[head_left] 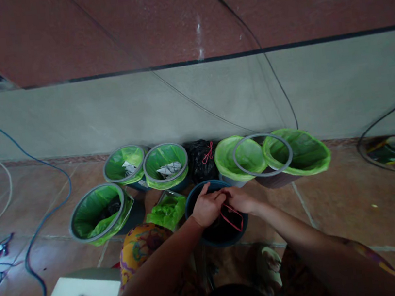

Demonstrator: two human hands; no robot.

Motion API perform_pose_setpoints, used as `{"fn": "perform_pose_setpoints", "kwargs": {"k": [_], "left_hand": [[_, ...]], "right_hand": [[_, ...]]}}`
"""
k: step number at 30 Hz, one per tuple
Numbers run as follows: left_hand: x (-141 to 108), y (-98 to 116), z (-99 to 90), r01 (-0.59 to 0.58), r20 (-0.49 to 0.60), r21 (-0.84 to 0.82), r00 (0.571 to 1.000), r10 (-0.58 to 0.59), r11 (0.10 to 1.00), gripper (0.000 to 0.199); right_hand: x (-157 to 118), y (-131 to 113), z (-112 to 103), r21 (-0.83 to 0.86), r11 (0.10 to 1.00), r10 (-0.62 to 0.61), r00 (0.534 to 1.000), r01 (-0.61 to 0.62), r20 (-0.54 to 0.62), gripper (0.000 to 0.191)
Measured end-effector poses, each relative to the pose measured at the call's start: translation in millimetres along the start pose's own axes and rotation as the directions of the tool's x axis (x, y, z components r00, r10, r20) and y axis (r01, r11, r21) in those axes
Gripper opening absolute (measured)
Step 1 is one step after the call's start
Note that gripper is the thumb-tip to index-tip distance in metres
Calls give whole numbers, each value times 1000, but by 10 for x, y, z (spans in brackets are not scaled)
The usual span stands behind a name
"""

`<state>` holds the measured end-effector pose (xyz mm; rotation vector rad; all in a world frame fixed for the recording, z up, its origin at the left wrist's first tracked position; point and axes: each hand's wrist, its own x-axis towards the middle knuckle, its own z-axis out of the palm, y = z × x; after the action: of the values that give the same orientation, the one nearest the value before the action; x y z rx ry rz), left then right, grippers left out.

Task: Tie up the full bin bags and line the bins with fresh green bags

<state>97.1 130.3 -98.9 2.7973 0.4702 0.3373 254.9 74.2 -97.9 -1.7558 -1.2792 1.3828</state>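
Note:
A dark blue bin [244,232] stands in front of me, its inside dark. Over its far part, my left hand [208,207] and my right hand [240,199] meet, fingers bent and pressed together on a red drawstring [233,217]. The loop of the string hangs down inside the bin. Behind the bin, a black tied bag [203,164] with a red bow leans near the wall. Crumpled green bags [167,211] lie just left of the bin.
Three green-lined bins [126,164] [166,164] [98,213] stand left, with contents inside. Two green-lined bins [239,157] [301,153] and a loose grey ring [265,175] are at right. A blue cable [42,221] crosses the floor; a white box [62,294] sits front left.

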Motion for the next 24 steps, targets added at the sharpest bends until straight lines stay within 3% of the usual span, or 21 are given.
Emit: {"fn": "perform_pose_setpoints", "kwargs": {"k": [5, 8, 11, 14, 16, 19, 24], "left_hand": [[8, -27, -11, 33, -86, 49, 996, -28, 998, 22], [18, -38, -45, 62, -88, 54, 994, -57, 997, 20], [32, -43, -66, 111, -80, 33, 991, -109, 993, 18], [44, -56, -55, 179, -66, -9, 982, -179, 984, 17], [44, -73, -34, 240, -59, -47, 968, -243, 970, 17], [31, -108, 5, 334, -33, -102, 940, -339, 937, 19], [-1, -163, 30, 427, 75, -79, 904, -422, 901, 23]], "right_hand": [[-58, -51, -10, 97, 995, -4, 999, -1, 49, 22], [-71, -49, -26, 68, 997, 17, 998, -21, 59, 16], [-62, -61, -51, -140, 990, -2, 999, -4, -40, 17], [-47, -102, -119, -444, 890, -202, 961, 101, -188, 19], [-44, -138, -190, -564, 821, -277, 922, 82, -269, 21], [-59, -182, -302, -606, 795, -239, 923, 7, -302, 27], [-103, -175, -397, -689, 723, -30, 992, -62, -121, 29]]}}
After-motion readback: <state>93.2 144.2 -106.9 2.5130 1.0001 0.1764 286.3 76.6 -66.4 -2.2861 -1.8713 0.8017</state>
